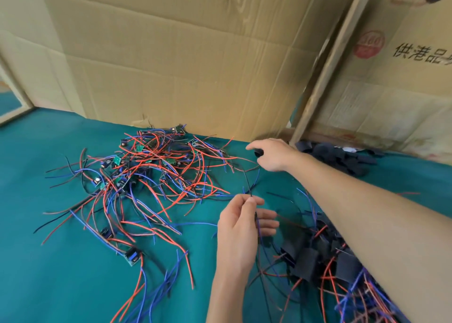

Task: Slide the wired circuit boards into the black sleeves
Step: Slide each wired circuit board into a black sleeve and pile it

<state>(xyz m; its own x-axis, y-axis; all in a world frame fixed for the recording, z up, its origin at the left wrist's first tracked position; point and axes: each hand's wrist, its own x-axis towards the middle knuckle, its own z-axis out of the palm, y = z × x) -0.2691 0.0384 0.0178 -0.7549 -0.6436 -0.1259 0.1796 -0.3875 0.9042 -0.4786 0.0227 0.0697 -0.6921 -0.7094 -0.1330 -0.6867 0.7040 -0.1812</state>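
Observation:
A tangled heap of small green circuit boards with red, blue and black wires (146, 171) lies on the teal cloth at centre left. My left hand (242, 227) pinches a bundle of thin black and blue wires (249, 188) between thumb and fingers near the middle. My right hand (271, 153) reaches forward over the heap's right edge and holds a small black sleeve (258, 153) in curled fingers. A pile of loose black sleeves (342, 156) lies behind that hand at the right. Boards inside black sleeves (310, 259) are heaped at lower right under my right forearm.
Upright cardboard sheets (183, 60) wall off the back of the table, with a printed carton (403, 65) at the right. One stray board with a blue part (133, 255) lies nearer me on the teal cloth (49, 273).

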